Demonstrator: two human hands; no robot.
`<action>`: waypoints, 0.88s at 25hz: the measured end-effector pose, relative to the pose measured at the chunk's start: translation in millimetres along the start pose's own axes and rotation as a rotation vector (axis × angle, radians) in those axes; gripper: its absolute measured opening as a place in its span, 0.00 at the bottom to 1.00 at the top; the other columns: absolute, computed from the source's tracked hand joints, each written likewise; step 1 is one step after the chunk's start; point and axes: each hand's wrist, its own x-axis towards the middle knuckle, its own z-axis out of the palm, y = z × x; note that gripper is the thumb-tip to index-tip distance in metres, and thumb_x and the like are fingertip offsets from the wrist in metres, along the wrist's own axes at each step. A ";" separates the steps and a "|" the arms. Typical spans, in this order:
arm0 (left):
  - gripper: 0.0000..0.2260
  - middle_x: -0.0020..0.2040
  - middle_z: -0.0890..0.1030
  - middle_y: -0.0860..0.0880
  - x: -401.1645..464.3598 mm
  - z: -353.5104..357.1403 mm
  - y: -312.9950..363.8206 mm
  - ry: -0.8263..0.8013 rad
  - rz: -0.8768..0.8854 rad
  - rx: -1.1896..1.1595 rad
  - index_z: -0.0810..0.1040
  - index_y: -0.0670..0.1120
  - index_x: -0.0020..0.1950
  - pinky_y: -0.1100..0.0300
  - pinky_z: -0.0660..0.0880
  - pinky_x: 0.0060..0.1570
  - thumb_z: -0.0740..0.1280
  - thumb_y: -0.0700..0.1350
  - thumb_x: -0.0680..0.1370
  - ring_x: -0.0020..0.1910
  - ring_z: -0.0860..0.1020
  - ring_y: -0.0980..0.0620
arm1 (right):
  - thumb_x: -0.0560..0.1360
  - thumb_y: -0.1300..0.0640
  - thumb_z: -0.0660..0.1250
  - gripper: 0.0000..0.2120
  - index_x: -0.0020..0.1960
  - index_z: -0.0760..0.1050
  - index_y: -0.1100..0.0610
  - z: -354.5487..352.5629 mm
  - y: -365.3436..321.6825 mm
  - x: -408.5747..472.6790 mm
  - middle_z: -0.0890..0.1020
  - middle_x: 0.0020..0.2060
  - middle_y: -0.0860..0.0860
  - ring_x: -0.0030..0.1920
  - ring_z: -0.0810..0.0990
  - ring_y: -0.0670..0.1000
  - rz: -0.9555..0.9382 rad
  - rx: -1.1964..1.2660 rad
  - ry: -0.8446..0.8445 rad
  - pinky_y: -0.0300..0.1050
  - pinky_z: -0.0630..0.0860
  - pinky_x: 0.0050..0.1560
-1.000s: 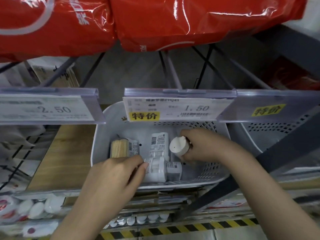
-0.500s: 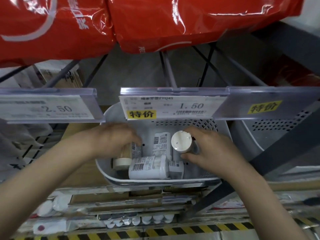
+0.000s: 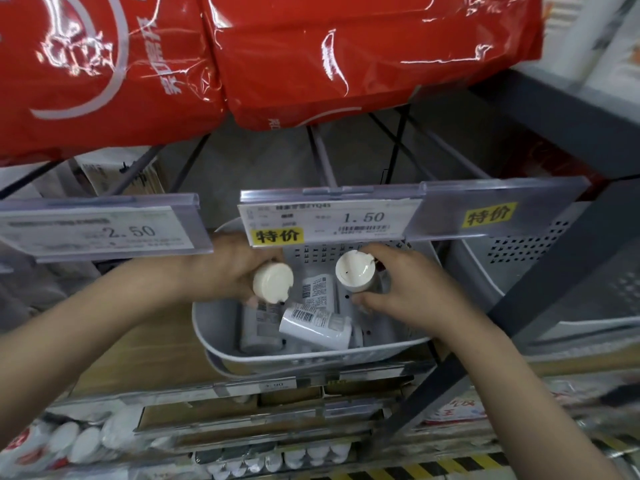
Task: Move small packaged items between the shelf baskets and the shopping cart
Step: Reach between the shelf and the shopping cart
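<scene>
A white plastic basket point(image 3: 311, 358) sits on the shelf under a 1.50 price tag. My left hand point(image 3: 228, 268) grips a small round container with a cream lid point(image 3: 273, 283) above the basket's left side. My right hand point(image 3: 405, 289) grips a second container with a white lid point(image 3: 355, 271) over the basket's right side. Three more white containers with barcode labels lie inside: one tilted in front point(image 3: 315, 325), one behind it point(image 3: 317, 289), one at the left point(image 3: 258, 327). No shopping cart is in view.
Red plastic bags point(image 3: 277, 57) hang low from the shelf above. Price tag strips point(image 3: 100, 230) jut out at the shelf front. A second grey basket point(image 3: 540, 268) stands to the right, behind a dark slanted frame bar point(image 3: 519, 306). Small white bottles point(image 3: 69, 445) fill the lower shelf.
My left hand has lifted a container out of the basket's left side, its lid now facing me. The right hand keeps its container at about the same spot. A lying container has tilted.
</scene>
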 end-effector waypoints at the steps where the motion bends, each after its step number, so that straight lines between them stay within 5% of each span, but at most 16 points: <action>1: 0.28 0.62 0.73 0.53 -4.6 3.1 -4.1 0.075 -0.003 -0.052 0.70 0.49 0.66 0.66 0.60 0.58 0.76 0.48 0.69 0.65 0.69 0.52 | 0.68 0.46 0.73 0.24 0.62 0.72 0.47 -0.1 0.4 2.3 0.80 0.55 0.44 0.55 0.77 0.48 0.000 0.019 0.021 0.47 0.75 0.52; 5: 0.33 0.68 0.72 0.51 -25.2 20.6 -9.2 0.314 -0.055 -0.193 0.64 0.54 0.71 0.57 0.67 0.63 0.74 0.56 0.69 0.67 0.69 0.50 | 0.67 0.49 0.75 0.26 0.63 0.73 0.47 -1.3 1.5 9.4 0.79 0.59 0.44 0.58 0.76 0.47 -0.018 0.080 0.092 0.49 0.75 0.56; 8: 0.25 0.59 0.72 0.62 -36.1 16.8 7.6 0.537 -0.154 -0.487 0.67 0.59 0.62 0.74 0.65 0.54 0.72 0.59 0.69 0.59 0.68 0.62 | 0.68 0.54 0.76 0.26 0.62 0.71 0.43 -6.1 -4.0 10.2 0.74 0.60 0.38 0.58 0.68 0.36 -0.066 0.186 0.148 0.30 0.68 0.56; 11: 0.27 0.55 0.75 0.65 -44.1 14.7 23.5 0.690 -0.173 -0.668 0.70 0.59 0.58 0.74 0.66 0.53 0.74 0.65 0.64 0.56 0.72 0.64 | 0.67 0.56 0.76 0.27 0.58 0.68 0.38 -9.1 -14.7 1.9 0.72 0.56 0.32 0.56 0.67 0.30 -0.100 0.278 0.204 0.18 0.60 0.53; 14: 0.29 0.56 0.79 0.61 -46.6 20.2 40.6 0.750 -0.140 -0.794 0.73 0.58 0.60 0.65 0.71 0.56 0.74 0.63 0.62 0.58 0.74 0.63 | 0.65 0.58 0.78 0.27 0.54 0.71 0.35 -7.1 -23.0 -18.2 0.74 0.51 0.29 0.54 0.72 0.29 -0.079 0.361 0.261 0.22 0.65 0.53; 18: 0.23 0.54 0.78 0.63 -49.4 27.3 70.7 0.788 -0.024 -0.844 0.73 0.60 0.55 0.73 0.68 0.53 0.73 0.61 0.62 0.57 0.75 0.63 | 0.65 0.62 0.78 0.28 0.62 0.74 0.47 -4.9 -26.2 -59.8 0.76 0.59 0.37 0.62 0.72 0.35 -0.093 0.422 0.392 0.31 0.68 0.62; 22: 0.28 0.55 0.80 0.57 -37.0 34.9 87.7 0.725 0.018 -0.806 0.75 0.61 0.55 0.67 0.70 0.59 0.79 0.55 0.57 0.58 0.75 0.58 | 0.64 0.61 0.76 0.29 0.63 0.74 0.49 -5.9 -26.5 -111.2 0.77 0.61 0.39 0.64 0.74 0.41 -0.065 0.418 0.520 0.35 0.70 0.63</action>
